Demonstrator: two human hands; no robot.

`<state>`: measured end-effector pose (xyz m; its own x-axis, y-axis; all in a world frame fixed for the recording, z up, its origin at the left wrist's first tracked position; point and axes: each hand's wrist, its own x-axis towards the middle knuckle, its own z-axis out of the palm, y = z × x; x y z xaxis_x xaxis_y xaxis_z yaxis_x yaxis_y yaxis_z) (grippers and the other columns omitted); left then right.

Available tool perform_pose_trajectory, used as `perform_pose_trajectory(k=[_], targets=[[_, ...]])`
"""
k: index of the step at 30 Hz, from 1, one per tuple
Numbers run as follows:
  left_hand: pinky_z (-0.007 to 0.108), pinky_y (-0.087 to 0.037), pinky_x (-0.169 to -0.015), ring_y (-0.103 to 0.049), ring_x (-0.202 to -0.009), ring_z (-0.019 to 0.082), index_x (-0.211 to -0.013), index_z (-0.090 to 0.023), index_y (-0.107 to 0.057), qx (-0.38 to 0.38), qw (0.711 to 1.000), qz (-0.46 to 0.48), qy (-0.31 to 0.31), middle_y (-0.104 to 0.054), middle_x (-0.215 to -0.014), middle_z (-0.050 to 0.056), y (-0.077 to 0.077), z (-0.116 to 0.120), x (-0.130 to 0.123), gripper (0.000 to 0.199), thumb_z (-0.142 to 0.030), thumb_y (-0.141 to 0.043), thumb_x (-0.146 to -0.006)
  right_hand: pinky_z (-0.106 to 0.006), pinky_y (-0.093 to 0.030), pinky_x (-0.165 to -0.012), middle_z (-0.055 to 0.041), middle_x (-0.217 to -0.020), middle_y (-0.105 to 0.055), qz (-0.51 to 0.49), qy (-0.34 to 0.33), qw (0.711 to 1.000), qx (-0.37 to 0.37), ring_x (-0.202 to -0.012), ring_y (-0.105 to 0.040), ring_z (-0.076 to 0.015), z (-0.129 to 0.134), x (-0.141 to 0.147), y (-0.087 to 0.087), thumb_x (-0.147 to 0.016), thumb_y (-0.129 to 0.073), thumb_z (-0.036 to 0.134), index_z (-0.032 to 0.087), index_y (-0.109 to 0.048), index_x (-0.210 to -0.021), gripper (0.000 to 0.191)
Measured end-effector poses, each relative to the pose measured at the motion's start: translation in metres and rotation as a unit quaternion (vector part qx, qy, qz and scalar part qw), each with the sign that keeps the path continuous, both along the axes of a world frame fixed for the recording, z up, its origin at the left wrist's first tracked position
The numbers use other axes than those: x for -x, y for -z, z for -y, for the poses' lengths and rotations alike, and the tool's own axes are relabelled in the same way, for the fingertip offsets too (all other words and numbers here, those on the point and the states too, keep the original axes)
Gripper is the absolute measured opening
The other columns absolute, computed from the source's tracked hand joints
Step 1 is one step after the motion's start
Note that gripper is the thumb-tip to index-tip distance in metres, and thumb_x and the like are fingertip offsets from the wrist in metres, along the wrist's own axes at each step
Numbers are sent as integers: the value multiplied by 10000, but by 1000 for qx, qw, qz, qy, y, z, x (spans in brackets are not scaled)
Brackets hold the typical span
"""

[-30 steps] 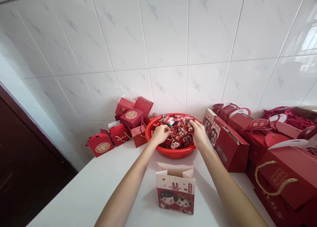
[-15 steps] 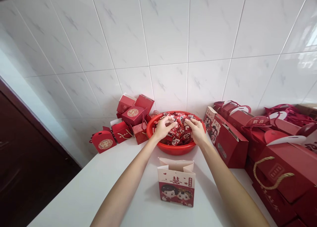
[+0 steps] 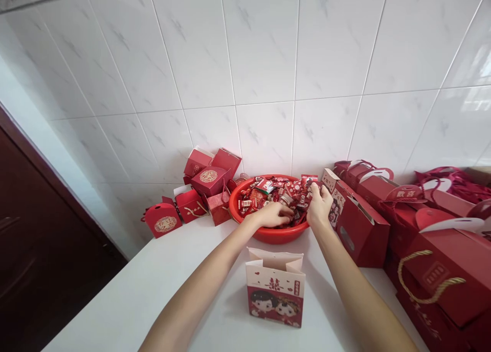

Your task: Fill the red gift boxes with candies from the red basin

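A red plastic basin (image 3: 276, 235) stands on the white table against the tiled wall, heaped with red wrapped candies (image 3: 256, 194). My left hand (image 3: 275, 215) reaches down into the heap, fingers curled and tips hidden among the wrappers; what they grip, if anything, is out of sight. Over the basin's right rim, my right hand (image 3: 320, 204) is closed, thumb against fingers, with a red wrapped candy at its fingertips. Nearer to me stands an upright paper gift box (image 3: 274, 295), its top open, with two cartoon faces printed on the front.
Several small red gift boxes (image 3: 209, 180) are piled left of the basin. Along the right stand larger red boxes (image 3: 441, 270), some with rope handles, beside a tilted printed box (image 3: 358, 229). A dark door (image 3: 46, 214) is at the far left, beyond the table edge.
My left hand has gone from above the candies down into them, toward the right. My right hand has shifted right to the basin's rim. The two hands have drawn apart.
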<state>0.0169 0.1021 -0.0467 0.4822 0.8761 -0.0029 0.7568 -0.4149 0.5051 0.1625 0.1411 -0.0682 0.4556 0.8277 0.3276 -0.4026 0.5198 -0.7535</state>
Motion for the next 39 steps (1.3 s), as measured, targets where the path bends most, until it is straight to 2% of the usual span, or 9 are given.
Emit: perform_pose_trajectory(k=[5,10,13,16,19,22,30,35,39], targets=[[389,-481,-1057,-638,-1232,302,-1348,-193,-654,-141,970,-98,-172,-718,-1276,115,-7,-3,11,526,-113,-597,-832,-217,-359,-567,80,-616,-431,3,1,1000,6,-588,-356,-78,-2,0,2,-723,-667,475,207,-448,-690,348],[412,-511,-1016,-649,-1202,322,-1280,-231,-695,-132,954,-140,-230,-689,-1324,107,-10,-4,23,499,-104,-634,-802,-219,-332,-549,82,-619,-411,-3,11,1000,10,-593,-346,-80,-2,0,2,-723,-666,472,220,-394,-673,374],[404,-540,-962,-663,-1162,318,-1214,-211,-727,-143,955,-138,-220,-680,-1320,110,-9,-5,21,437,-93,-600,-812,-221,-302,-530,91,-609,-356,-16,28,999,15,-578,-301,-76,-1,-1,0,-716,-672,469,234,-334,-658,415],[379,-555,-932,-676,-1108,283,-1157,-186,-741,-203,956,-114,-178,-690,-1256,111,-8,-9,14,382,-91,-537,-848,-225,-282,-519,95,-605,-323,-26,43,999,17,-568,-277,-76,0,-1,-1,-723,-661,465,240,-315,-654,419],[366,-528,-1006,-656,-1137,250,-1177,-181,-723,-246,961,-85,-98,-708,-1195,98,-6,-19,6,417,-57,-519,-836,-227,-283,-519,94,-608,-326,-23,43,999,14,-566,-279,-77,0,-1,-1,-734,-652,457,239,-326,-654,401],[379,-475,-1090,-623,-1214,247,-1230,-196,-691,-229,967,-94,-52,-695,-1260,88,-3,-31,3,469,-46,-552,-808,-227,-293,-523,94,-613,-326,-17,41,999,13,-566,-286,-77,-1,-1,0,-744,-653,457,236,-341,-659,391],[399,-463,-1099,-595,-1273,290,-1320,-169,-617,-181,973,-126,-70,-654,-1346,128,1,-35,5,520,-133,-649,-803,-230,-271,-511,95,-597,-298,-17,49,999,8,-562,-263,-84,-2,0,1,-737,-644,449,245,-310,-654,400],[415,-533,-983,-682,-1119,294,-1291,-166,-610,-177,966,-124,-142,-726,-1176,127,-5,-31,0,391,-303,-584,-927,-251,-385,-610,69,-661,-439,-39,76,996,16,-615,-397,-104,-4,0,2,-765,-599,438,223,-444,-708,271],[393,-431,-1124,-539,-1346,271,-1412,-147,-516,-228,958,-99,-140,-569,-1452,154,-10,-40,-6,496,-207,-567,-922,-270,-439,-681,41,-721,-534,-34,107,994,14,-683,-485,-128,-5,-1,3,-791,-573,423,213,-511,-753,223]])
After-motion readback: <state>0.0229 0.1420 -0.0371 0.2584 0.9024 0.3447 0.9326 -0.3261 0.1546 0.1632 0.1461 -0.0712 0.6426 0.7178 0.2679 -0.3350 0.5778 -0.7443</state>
